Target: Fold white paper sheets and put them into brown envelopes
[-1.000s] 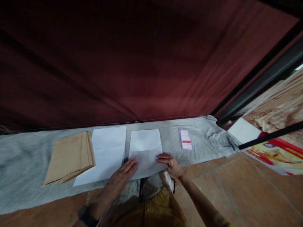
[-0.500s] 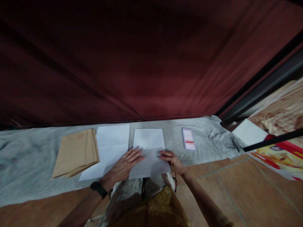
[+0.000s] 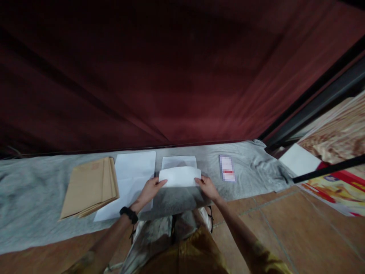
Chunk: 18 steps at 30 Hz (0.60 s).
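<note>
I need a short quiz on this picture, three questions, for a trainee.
1. What do the left hand and the right hand hold between them?
2. True or false: the brown stack partly covers a flat white sheet.
3. Which lies on the grey cloth, to the right of both hands? (a) brown stack (b) purple-edged item (c) flat white sheet

Key: 1. A piece of white paper. 2. True. 3. (b).

No legible text lies before you. At your right, the red-and-yellow printed panel (image 3: 333, 192) bears a blue emblem (image 3: 330, 178), too small to read; the card (image 3: 227, 168) is pixelated; the reddish mark (image 3: 95, 166) on the brown paper stack (image 3: 85, 186) is too faint.
</note>
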Tool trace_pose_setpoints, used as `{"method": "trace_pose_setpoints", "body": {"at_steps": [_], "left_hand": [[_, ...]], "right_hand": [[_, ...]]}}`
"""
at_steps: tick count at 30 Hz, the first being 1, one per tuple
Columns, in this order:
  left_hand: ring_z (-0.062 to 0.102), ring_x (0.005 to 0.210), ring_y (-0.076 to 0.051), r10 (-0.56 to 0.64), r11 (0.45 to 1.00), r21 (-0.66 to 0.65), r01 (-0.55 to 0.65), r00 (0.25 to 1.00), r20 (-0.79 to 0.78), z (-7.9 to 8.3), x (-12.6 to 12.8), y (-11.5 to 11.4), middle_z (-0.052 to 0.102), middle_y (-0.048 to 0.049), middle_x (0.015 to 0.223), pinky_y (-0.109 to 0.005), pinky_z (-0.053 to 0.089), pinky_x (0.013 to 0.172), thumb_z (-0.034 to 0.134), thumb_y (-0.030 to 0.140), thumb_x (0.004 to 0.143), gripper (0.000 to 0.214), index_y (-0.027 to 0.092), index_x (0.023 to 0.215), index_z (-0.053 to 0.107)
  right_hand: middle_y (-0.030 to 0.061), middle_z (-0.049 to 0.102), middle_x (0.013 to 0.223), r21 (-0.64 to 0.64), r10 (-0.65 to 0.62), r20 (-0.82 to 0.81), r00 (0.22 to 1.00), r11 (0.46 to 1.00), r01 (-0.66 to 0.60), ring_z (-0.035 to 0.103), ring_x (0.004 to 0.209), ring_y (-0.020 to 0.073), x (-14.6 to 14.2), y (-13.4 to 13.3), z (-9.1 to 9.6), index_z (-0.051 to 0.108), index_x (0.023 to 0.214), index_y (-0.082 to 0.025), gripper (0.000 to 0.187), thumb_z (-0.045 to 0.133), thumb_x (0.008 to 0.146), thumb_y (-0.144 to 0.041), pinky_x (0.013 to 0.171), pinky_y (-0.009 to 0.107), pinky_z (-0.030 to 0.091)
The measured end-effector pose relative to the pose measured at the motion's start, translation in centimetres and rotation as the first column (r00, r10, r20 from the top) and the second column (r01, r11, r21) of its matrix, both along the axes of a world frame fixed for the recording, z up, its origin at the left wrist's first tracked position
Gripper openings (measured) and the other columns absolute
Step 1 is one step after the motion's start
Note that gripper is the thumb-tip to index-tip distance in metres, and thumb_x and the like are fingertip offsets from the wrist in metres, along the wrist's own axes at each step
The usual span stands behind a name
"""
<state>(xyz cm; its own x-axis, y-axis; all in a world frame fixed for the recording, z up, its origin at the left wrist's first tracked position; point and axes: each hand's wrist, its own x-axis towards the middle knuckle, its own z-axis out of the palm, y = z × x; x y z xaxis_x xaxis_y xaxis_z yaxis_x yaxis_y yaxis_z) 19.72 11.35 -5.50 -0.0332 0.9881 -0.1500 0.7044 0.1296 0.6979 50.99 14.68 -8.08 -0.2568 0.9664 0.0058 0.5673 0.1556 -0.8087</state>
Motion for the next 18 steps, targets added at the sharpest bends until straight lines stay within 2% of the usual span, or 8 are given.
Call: {"method": "trace_pose_setpoints", "body": {"at_steps": [3, 6, 9, 18], "left_hand": [[0.058, 0.063, -0.016, 0.082, 0.996, 0.053, -0.078, 0.993, -0.080, 0.3, 0.9, 1.7, 0.063, 0.0003, 0.064, -0.025, 0.040, 0.057, 0.051, 0.050, 0.090, 0.039, 0.017, 0.075, 0.068], [0.059, 0.067, -0.016, 0.123, 0.992, 0.060, -0.115, 0.981, -0.151, 0.5, 1.4, 2.8, 0.065, 0.0000, 0.067, -0.024, 0.040, 0.060, 0.051, 0.045, 0.093, 0.034, 0.018, 0.081, 0.068], [0.063, 0.072, -0.018, 0.167, 0.986, 0.039, -0.162, 0.962, -0.217, 0.4, 1.8, 3.7, 0.069, -0.0025, 0.073, -0.025, 0.041, 0.064, 0.050, 0.043, 0.095, 0.032, 0.018, 0.088, 0.069], [0.072, 0.094, -0.026, 0.239, 0.958, -0.047, -0.283, 0.880, -0.410, 1.1, 3.4, 4.9, 0.077, -0.0132, 0.099, -0.031, 0.048, 0.074, 0.042, 0.045, 0.101, 0.040, 0.018, 0.114, 0.069]], "right_hand": [[0.0050, 0.074, 0.082, 0.020, -0.095, 0.058, 0.994, 0.995, 0.094, 0.067, 0.074, 0.0180, -1.2, 1.2, 0.1, 0.072, 0.091, -0.018, 0.035, 0.048, 0.100, -0.041, 0.068, 0.026, 0.048], [0.0063, 0.075, 0.084, 0.036, -0.173, 0.245, 0.954, 0.985, 0.170, 0.069, 0.075, 0.0169, -2.1, 2.0, 0.4, 0.072, 0.092, -0.018, 0.033, 0.049, 0.101, -0.039, 0.067, 0.023, 0.046], [0.0078, 0.076, 0.088, 0.057, -0.239, 0.364, 0.900, 0.970, 0.234, 0.071, 0.077, 0.0166, -2.9, 2.5, 0.7, 0.073, 0.096, -0.019, 0.035, 0.047, 0.103, -0.040, 0.066, 0.021, 0.046], [0.0129, 0.077, 0.093, 0.075, -0.322, 0.525, 0.788, 0.940, 0.334, 0.074, 0.087, 0.0196, -4.7, 3.5, 1.3, 0.073, 0.106, -0.018, 0.040, 0.043, 0.106, -0.045, 0.075, 0.024, 0.049]]}}
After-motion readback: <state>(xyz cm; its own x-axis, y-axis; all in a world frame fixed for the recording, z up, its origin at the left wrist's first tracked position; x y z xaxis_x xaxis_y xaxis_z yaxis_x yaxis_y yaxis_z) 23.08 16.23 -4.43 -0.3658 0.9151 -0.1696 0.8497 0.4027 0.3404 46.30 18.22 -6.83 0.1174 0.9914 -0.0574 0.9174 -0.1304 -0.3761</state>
